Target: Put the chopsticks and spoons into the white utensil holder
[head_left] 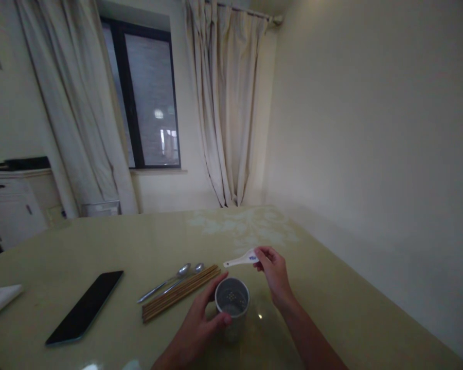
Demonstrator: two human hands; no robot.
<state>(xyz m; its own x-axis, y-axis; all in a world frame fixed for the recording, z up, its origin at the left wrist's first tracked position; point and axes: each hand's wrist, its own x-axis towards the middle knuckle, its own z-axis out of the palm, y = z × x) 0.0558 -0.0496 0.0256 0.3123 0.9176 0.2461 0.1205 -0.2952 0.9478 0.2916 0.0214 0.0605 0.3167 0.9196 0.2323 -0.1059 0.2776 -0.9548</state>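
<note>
Two hands: left grips perforated grey cup, right pinches white spoon.

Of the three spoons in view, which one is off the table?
The white ceramic spoon, pinched in the right hand above the holder; the two metal spoons lie beside the chopsticks.

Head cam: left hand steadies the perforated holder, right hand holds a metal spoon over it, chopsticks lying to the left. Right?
Not quite. In the head view the right hand holds a white ceramic spoon, not a metal one; the two metal spoons lie on the table by the chopsticks. The left hand does grip the perforated holder.
</note>
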